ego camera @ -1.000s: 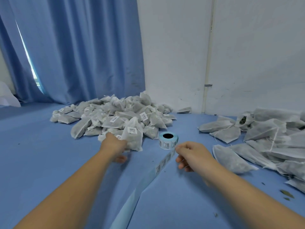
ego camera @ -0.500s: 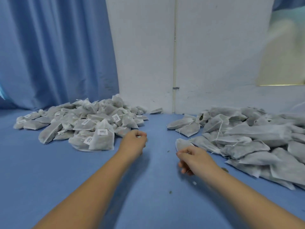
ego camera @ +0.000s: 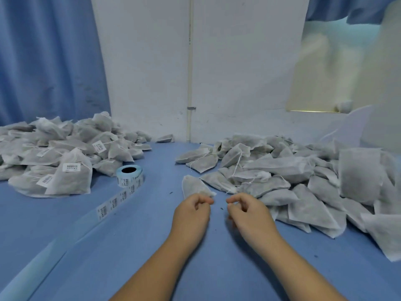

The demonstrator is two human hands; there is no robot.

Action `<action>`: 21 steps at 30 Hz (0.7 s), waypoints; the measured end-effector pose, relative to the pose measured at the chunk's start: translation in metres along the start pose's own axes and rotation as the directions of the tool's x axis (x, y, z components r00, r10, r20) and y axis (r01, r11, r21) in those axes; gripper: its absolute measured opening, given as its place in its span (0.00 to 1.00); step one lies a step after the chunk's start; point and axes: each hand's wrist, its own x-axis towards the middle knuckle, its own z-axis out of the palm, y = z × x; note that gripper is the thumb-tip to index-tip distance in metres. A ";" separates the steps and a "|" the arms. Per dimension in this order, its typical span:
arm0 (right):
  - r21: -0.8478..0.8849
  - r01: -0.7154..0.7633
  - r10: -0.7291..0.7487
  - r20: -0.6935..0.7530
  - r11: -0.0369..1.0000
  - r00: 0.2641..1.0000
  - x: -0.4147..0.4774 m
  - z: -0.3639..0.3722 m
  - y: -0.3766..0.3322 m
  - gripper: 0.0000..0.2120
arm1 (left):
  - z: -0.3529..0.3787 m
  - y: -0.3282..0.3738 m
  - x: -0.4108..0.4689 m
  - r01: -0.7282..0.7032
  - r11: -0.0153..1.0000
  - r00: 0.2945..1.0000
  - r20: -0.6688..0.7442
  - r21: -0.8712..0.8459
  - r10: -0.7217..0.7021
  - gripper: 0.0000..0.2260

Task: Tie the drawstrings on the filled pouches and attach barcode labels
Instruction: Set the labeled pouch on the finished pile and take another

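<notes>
A large share looks done: the labelled pile (ego camera: pixel 65 157) on the left holds many tied pouches with white barcode stickers, while the unlabelled pile (ego camera: pixel 282 177) on the right, loose strings trailing, is at least as big. One pouch (ego camera: pixel 192 184) lies apart on the blue counter (ego camera: pixel 130 246), just ahead of the left hand (ego camera: pixel 192 211), whose curled fingers seem to pinch its near corner. The right hand (ego camera: pixel 249 211) is curled too, thumb to forefinger; whether a string is between them I cannot tell. The pouches are limp, translucent non-woven fabric, flattish and wedge-shaped with dark filling. The label roll (ego camera: pixel 129 173), pale blue, feeds a glossy strip (ego camera: pixel 112 202) towards the viewer.
</notes>
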 end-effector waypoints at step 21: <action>-0.970 -0.047 -0.229 -0.103 0.238 0.968 0.081 -0.126 -0.030 0.13 | -0.004 -0.004 -0.002 -0.015 0.997 0.994 0.109 0.082 0.006 0.12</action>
